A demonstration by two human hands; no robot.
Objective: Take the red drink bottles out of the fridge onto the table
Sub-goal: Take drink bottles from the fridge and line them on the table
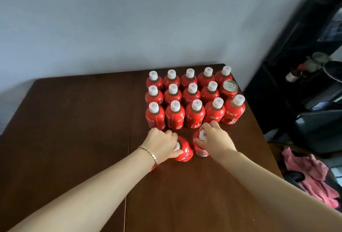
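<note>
Several red drink bottles with white caps (192,100) stand in three tight rows at the far right of the dark wooden table (74,130). In front of them, my left hand (162,144) grips the top of a red bottle (185,153) standing on the table. My right hand (214,137) grips the neck of another red bottle (200,150) just to its right. A sliver of red (153,169) shows under my left wrist; what it is cannot be told.
A red can (229,88) with a silver top stands in the middle row at the right end. Right of the table is a dark shelf unit (305,69) holding bottles. Pink cloth (311,172) lies on the floor by the table's right edge. A grey wall is behind.
</note>
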